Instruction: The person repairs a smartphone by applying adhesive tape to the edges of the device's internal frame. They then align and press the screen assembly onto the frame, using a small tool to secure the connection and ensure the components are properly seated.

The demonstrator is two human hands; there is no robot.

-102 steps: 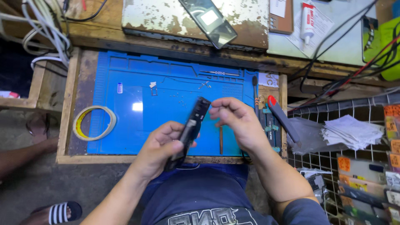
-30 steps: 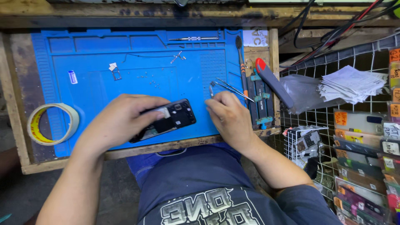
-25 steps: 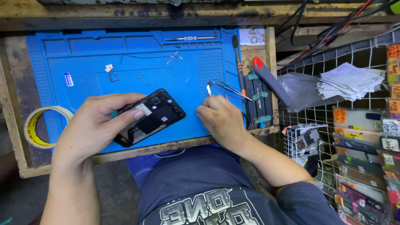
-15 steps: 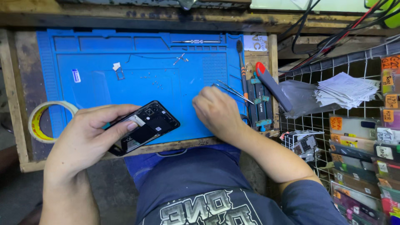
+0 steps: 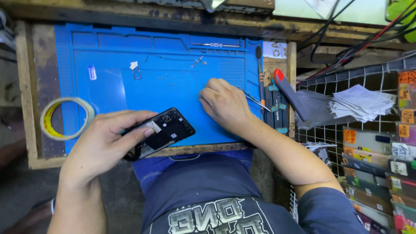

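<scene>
Gripping the opened phone (image 5: 162, 130) lower now, left hand (image 5: 104, 145); right hand (image 5: 225, 104) keeps pinching tweezers (image 5: 255, 100).

Orange-labelled packages (image 5: 392, 173) at right

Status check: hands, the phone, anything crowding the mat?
Left hand grips opened black phone over the mat's near edge. Right hand on blue mat, tweezers in its grip. Tape roll left, small loose parts mid-mat.

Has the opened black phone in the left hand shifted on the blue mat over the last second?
Yes. The opened black phone has slid left and toward the person, to the near edge of the blue work mat, held by the left hand.
</scene>
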